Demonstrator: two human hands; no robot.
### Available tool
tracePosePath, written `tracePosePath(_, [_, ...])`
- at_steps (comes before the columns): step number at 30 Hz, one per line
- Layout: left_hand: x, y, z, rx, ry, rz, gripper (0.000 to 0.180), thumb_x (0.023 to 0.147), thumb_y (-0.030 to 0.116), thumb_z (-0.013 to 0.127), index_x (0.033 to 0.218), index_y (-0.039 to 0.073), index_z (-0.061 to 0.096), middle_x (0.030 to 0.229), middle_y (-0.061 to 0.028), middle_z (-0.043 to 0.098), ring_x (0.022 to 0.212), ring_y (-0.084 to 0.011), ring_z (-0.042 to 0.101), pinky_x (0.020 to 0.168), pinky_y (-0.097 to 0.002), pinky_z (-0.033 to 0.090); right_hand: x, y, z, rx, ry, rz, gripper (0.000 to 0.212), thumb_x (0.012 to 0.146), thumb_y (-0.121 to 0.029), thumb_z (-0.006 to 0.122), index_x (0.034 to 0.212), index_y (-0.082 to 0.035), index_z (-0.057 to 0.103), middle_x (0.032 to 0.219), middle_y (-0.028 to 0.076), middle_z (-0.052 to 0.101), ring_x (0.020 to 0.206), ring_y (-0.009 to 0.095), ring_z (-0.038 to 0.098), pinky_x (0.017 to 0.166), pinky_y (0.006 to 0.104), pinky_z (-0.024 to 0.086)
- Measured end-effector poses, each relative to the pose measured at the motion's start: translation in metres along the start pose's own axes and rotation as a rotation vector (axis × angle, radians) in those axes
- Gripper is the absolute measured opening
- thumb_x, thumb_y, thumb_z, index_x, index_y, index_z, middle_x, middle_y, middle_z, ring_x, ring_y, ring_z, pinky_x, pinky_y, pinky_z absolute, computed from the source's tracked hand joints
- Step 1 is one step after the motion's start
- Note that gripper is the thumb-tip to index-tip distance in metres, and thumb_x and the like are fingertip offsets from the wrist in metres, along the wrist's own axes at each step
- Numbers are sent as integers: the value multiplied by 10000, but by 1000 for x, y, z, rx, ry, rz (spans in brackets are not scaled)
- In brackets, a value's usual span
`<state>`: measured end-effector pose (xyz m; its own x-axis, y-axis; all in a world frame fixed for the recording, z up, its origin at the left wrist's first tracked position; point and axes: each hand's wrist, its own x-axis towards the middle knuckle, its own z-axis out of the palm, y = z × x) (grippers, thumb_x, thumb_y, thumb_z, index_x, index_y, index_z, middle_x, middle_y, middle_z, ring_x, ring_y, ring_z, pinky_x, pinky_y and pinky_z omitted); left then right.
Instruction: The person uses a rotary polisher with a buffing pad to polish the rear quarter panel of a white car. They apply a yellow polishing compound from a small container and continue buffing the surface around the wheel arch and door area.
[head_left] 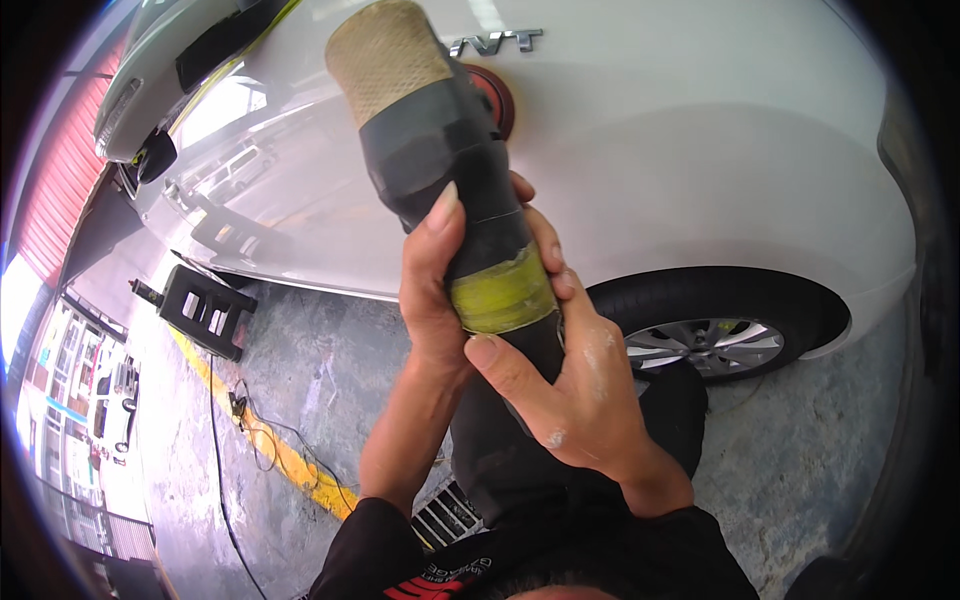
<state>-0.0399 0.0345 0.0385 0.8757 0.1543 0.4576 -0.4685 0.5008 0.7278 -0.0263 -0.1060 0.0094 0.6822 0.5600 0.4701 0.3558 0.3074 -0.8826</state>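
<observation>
Both my hands grip a power polisher (440,150) with a black body, a tan textured sleeve at its far end and a yellow-green tape band round the handle. My left hand (430,290) wraps the body from the left, thumb along the top. Lower down, my right hand (580,390) closes round the taped part and the rear handle. A round red-orange pad (492,102) shows past the tool's right side, up against the white car panel (640,150), just below a chrome badge (497,43). Whether the pad is spinning I cannot tell.
At the lower right is the car's wheel (700,340) with a silver rim. A black step stool (208,310) stands at left, a bottle-like item (147,292) beside it. Cables (290,440) cross a yellow floor line (300,475). A metal drain grate (447,515) lies below my arms.
</observation>
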Motion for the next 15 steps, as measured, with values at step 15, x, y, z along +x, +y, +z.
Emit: tracePosePath(15, [18,-40,90,-47,88,-67,494,958,482,757,1036,7,645,873,-82,687,763,-160,690,704,-301,561,-29,-61,-76,-12,125,208,668,781,-272,809,1290,78,555,903,115,672,780,178,653,762,294,523])
